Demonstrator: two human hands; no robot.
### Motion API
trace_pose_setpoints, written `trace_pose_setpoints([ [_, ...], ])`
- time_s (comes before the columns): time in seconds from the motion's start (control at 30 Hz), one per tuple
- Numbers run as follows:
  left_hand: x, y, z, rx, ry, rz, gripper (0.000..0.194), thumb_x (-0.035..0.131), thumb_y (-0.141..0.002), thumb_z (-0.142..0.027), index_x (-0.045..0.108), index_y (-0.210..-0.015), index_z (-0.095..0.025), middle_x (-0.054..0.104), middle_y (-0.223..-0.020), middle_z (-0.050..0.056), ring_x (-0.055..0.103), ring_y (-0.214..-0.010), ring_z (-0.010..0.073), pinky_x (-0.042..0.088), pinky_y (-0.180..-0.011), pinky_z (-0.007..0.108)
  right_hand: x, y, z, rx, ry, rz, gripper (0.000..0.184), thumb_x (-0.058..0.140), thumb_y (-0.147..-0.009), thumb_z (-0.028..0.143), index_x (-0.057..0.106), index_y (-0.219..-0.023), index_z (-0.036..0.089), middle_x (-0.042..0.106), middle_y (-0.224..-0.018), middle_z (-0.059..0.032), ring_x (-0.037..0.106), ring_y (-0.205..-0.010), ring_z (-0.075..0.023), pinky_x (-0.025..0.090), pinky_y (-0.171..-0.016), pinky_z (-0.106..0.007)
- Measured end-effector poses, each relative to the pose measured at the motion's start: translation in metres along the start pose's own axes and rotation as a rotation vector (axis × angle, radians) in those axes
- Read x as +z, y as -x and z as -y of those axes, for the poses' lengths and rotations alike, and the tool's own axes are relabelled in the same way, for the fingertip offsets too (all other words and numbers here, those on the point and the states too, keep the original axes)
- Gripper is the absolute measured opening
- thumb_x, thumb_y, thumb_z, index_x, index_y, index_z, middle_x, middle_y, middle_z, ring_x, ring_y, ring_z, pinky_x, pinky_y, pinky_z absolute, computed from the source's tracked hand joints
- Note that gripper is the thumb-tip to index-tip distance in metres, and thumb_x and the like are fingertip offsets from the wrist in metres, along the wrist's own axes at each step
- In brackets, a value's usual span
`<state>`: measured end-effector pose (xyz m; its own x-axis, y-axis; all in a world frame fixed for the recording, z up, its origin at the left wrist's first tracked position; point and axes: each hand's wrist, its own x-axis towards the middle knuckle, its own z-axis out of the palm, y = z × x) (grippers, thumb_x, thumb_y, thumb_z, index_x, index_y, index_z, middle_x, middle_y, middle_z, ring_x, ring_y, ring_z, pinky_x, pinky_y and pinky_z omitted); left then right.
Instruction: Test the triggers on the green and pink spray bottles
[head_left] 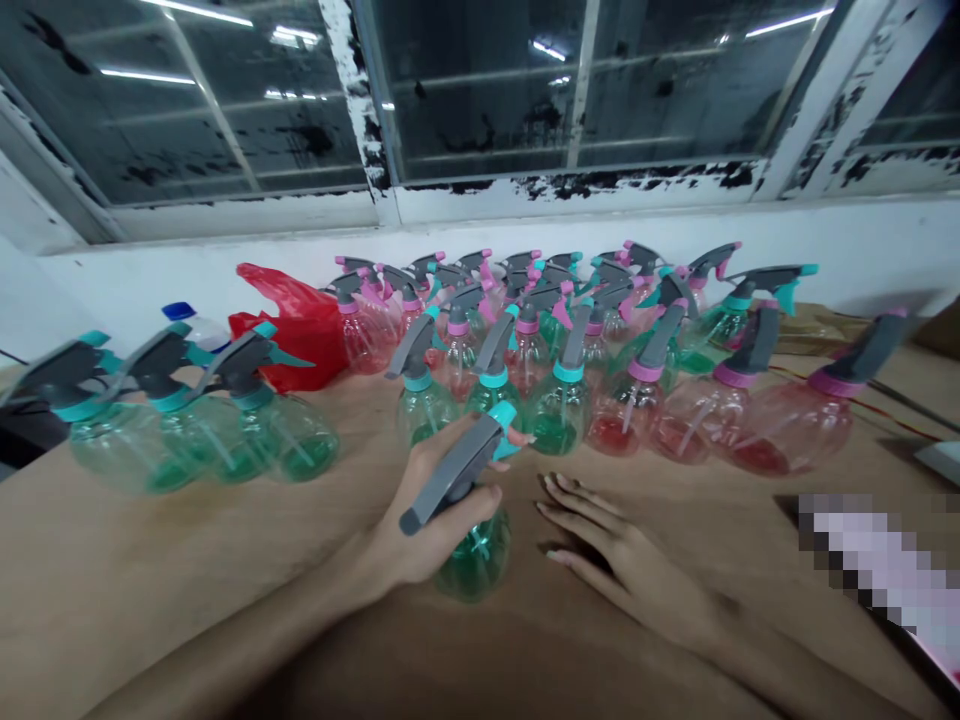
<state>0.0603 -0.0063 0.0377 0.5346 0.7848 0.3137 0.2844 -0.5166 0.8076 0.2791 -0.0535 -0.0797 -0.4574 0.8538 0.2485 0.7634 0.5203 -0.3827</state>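
Note:
My left hand [435, 510] is wrapped round the neck of a green spray bottle [476, 560] with a grey and teal trigger head. The bottle stands upright in front of me, its nozzle pointing away and to the right. My right hand [615, 550] lies on the wooden table [360, 660], fingers stretched out toward the bottle but apart from it. Just beyond my hands is a row of spray bottles; a green one [559, 415] is teal-collared, and a pink one [622, 420] has a pink collar.
Several green spray bottles [292, 435] stand at left. Behind the front row crowd many more pink and green bottles [529, 345]. A red plastic bag [300, 340] and a blue-capped bottle [191, 325] are at back left. A pixelated object [885, 570] lies at right.

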Motion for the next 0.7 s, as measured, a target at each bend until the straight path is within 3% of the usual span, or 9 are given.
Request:
trace_pose_setpoints([
  [0.27, 0.0005, 0.0009, 0.0014, -0.019, 0.002, -0.022, 0.029, 0.051, -0.072, -0.017, 0.061, -0.098, -0.022, 0.060, -0.082, 0.002, 0.058, -0.065, 0.0150, 0.048, -0.063, 0.027, 0.0061, 0.0044, -0.0061, -0.005, -0.023, -0.017, 0.045, 0.045, -0.089, 0.037, 0.042, -0.133, 0.026, 0.036, -0.143, -0.0015, 0.030, -0.131, -0.0216, 0.032, -0.106, -0.045],
  [0.43, -0.0008, 0.0000, 0.0009, 0.062, -0.104, -0.062, 0.016, 0.051, -0.071, -0.016, 0.059, -0.083, -0.022, 0.053, -0.067, -0.002, 0.049, -0.055, 0.0128, 0.044, -0.055, 0.026, 0.0063, 0.0049, -0.0075, -0.001, -0.024, -0.014, 0.046, 0.046, -0.089, 0.036, 0.040, -0.133, 0.027, 0.038, -0.142, -0.0012, 0.031, -0.131, -0.0222, 0.033, -0.105, -0.045],
  [0.7, -0.0012, 0.0014, 0.0020, 0.079, -0.120, -0.056, 0.015, 0.048, -0.071, -0.016, 0.056, -0.082, -0.022, 0.056, -0.072, -0.001, 0.051, -0.058, 0.0134, 0.044, -0.057, 0.025, 0.0078, 0.0052, -0.0087, -0.008, -0.050, -0.054, 0.046, 0.049, -0.087, 0.034, 0.041, -0.132, 0.029, 0.041, -0.140, -0.0009, 0.034, -0.129, -0.0226, 0.034, -0.104, -0.046],
])
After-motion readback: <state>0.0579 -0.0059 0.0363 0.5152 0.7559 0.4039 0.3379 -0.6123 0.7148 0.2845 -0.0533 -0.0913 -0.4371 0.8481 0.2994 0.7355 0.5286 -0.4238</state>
